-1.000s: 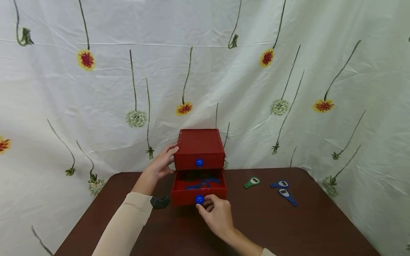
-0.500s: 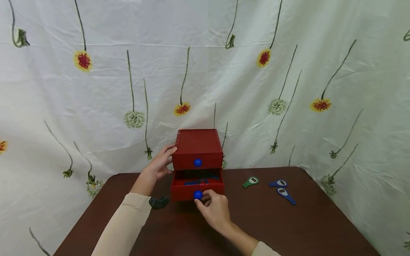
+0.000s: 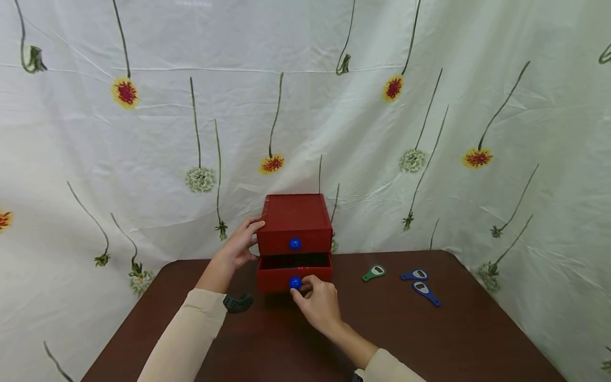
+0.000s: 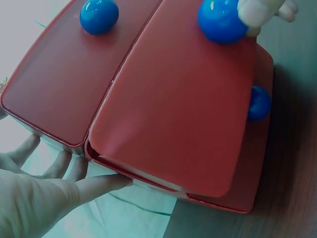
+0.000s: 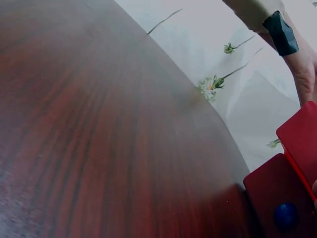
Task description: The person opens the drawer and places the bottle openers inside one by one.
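A red drawer box stands at the middle of the table. Its middle drawer sticks partly out, and its inside looks dark. My right hand pinches the blue knob of that drawer between thumb and fingers. Along the box's left side, the spread fingers of my left hand rest against the wall; the left wrist view shows the thumb lying near the edge of the drawer opening. Another blue knob marks the top drawer, which is pushed in. Below, the bottom drawer has its own knob.
To the right on the dark brown table lie a green bottle opener and two blue bottle openers, one behind the other. A white flowered cloth hangs behind the table.
The middle drawer has slid inward, pushed by my right hand on its knob. The blue items seen inside it earlier are now hidden. My left hand has stayed at the box's side.
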`<state>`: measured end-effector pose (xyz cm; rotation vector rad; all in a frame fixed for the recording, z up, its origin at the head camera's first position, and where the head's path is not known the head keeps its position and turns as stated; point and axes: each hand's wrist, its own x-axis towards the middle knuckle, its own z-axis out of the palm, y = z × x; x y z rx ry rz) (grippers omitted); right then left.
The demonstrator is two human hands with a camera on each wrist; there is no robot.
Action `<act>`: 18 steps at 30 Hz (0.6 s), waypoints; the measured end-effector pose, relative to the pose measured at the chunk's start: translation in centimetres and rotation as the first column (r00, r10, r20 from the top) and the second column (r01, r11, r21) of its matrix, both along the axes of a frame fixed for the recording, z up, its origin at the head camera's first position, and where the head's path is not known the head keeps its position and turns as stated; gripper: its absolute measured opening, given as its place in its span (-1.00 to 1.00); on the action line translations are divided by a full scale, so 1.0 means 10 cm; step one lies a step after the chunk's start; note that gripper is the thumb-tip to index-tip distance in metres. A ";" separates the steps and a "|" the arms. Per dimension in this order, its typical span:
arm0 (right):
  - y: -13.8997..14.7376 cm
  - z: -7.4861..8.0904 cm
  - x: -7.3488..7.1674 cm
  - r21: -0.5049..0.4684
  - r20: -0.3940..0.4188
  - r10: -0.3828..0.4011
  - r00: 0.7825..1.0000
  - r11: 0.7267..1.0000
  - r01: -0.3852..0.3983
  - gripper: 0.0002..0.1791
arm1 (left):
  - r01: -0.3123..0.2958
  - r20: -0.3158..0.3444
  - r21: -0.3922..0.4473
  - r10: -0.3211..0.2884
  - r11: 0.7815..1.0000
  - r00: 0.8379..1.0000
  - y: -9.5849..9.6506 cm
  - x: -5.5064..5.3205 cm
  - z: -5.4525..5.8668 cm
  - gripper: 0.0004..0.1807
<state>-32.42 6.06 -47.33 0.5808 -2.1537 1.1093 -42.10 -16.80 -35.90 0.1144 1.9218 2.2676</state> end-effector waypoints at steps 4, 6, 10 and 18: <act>0.00 0.01 -0.07 0.016 0.004 0.011 1.000 1.000 -0.011 -0.77 | -0.002 0.008 0.019 0.001 1.000 1.000 0.00 0.01 0.00 -0.36; 0.01 0.02 -0.09 0.023 0.015 0.015 1.000 1.000 -0.015 -0.77 | 0.002 0.009 0.019 -0.002 1.000 1.000 0.01 0.01 -0.01 -0.35; 0.00 0.04 -0.16 0.035 0.033 0.002 0.999 0.999 -0.004 -0.76 | 0.022 -0.010 -0.004 -0.022 1.000 1.000 0.01 0.01 -0.02 -0.30; -0.03 0.02 -0.31 0.055 0.026 -0.044 0.999 0.998 0.043 -0.76 | 0.036 -0.044 -0.001 -0.036 0.999 0.998 -0.01 0.01 -0.04 -0.28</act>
